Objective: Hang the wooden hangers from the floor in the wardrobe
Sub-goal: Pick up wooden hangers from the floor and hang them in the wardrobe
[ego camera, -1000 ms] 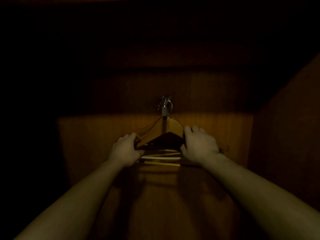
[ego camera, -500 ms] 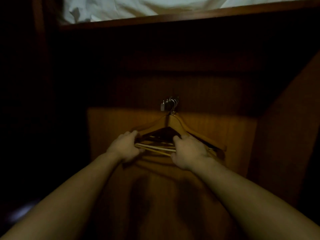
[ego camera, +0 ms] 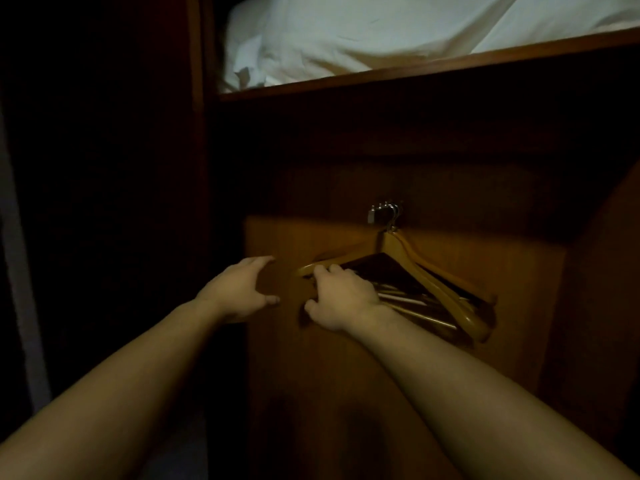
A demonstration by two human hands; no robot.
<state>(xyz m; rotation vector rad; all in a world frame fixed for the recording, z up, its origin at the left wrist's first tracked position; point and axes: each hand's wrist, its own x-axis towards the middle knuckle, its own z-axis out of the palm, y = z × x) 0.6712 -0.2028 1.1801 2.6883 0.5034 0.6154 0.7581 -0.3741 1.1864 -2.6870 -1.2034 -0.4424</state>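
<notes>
inside the dark brown wooden wardrobe [ego camera: 433, 393], below a shelf of rumpled white bedding [ego camera: 398, 32], a bunch of curved honey-coloured wooden hangers [ego camera: 446, 289] hangs by silver metal hooks [ego camera: 388, 214] at the back panel, tilted down to the right. the right hand [ego camera: 341, 301] is curled shut on the bunch's left end, while the left hand [ego camera: 242, 289] is spread open and empty just left of that tip, touching nothing. to finish well, i judge the right hand should level the bunch, check every hook is seated, then let go gently so nothing swings off.
</notes>
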